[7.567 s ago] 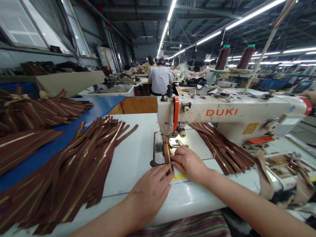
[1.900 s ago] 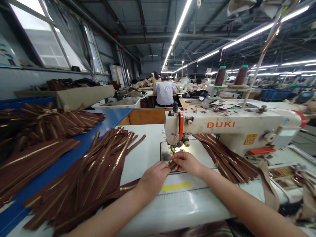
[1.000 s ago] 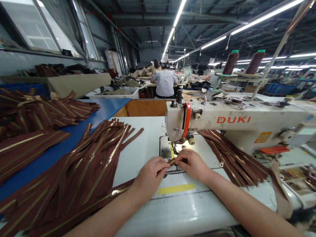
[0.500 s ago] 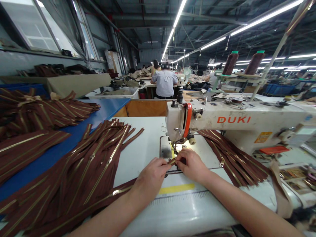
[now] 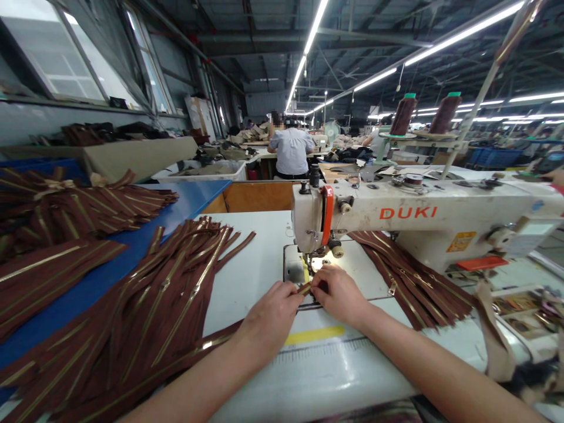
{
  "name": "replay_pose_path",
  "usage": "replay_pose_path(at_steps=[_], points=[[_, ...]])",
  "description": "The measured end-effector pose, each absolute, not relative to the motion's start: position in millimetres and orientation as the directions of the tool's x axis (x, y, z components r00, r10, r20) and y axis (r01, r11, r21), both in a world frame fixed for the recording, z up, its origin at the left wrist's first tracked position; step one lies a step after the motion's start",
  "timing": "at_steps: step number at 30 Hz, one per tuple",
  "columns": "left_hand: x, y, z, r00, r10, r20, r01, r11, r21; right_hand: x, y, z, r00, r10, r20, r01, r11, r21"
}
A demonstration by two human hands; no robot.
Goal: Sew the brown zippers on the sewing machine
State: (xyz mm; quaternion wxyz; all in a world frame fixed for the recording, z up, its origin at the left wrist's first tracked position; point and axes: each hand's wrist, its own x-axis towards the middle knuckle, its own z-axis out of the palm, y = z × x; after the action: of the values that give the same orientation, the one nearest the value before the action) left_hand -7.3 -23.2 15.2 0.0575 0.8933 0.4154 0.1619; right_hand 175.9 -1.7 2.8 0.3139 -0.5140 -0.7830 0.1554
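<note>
My left hand (image 5: 275,311) pinches a brown zipper strip (image 5: 305,289) just in front of the sewing machine's needle area. Its long tail runs back under my left forearm toward the lower left. My right hand (image 5: 335,292) is closed on the same strip's far end, close beside my left fingertips. The white sewing machine (image 5: 361,205), lettered DUKI, stands over the lit metal plate. Brown zippers with gold teeth (image 5: 176,294) are heaped to the left, and another bundle (image 5: 414,279) lies under the machine arm at the right.
More zippers (image 5: 88,202) lie on a blue surface (image 5: 194,197) at the left. A tray of small parts (image 5: 522,311) is at the right. Thread cones (image 5: 403,116) stand behind the machine. A person in a light shirt (image 5: 291,150) sits ahead, back turned.
The whole view has shifted slightly. Both hands keep their hold on the strip near the needle. Something skin-coloured and red now shows at the right edge.
</note>
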Motion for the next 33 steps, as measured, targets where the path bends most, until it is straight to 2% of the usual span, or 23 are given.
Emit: replay_pose_path(at_steps=[5,9,16,22,28,33], points=[[-2,-19,39,0.652,0.757,0.051,0.702,-0.627,0.338,176,-1,4,-0.293,0.902,0.318,0.725,0.426,-0.541],[4,-18,47,0.688,0.726,0.022,0.668,-0.644,0.374,178,1,6,-0.347,0.885,0.309,0.723,0.463,-0.513],[5,-29,29,0.673,0.732,0.105,0.677,-0.667,0.311,180,1,8,-0.356,0.882,0.309,0.736,0.468,-0.489],[-1,-32,21,0.746,0.609,0.271,0.612,-0.787,0.084,179,-1,10,-0.353,0.878,0.322,0.742,0.473,-0.475],[-12,-24,22,0.852,0.450,0.269,0.463,-0.886,0.018,178,0,7,-0.335,0.884,0.326,0.751,0.460,-0.474],[-15,-22,20,0.871,0.435,0.229,0.447,-0.895,0.003,178,3,6,-0.316,0.888,0.333,0.751,0.449,-0.484]])
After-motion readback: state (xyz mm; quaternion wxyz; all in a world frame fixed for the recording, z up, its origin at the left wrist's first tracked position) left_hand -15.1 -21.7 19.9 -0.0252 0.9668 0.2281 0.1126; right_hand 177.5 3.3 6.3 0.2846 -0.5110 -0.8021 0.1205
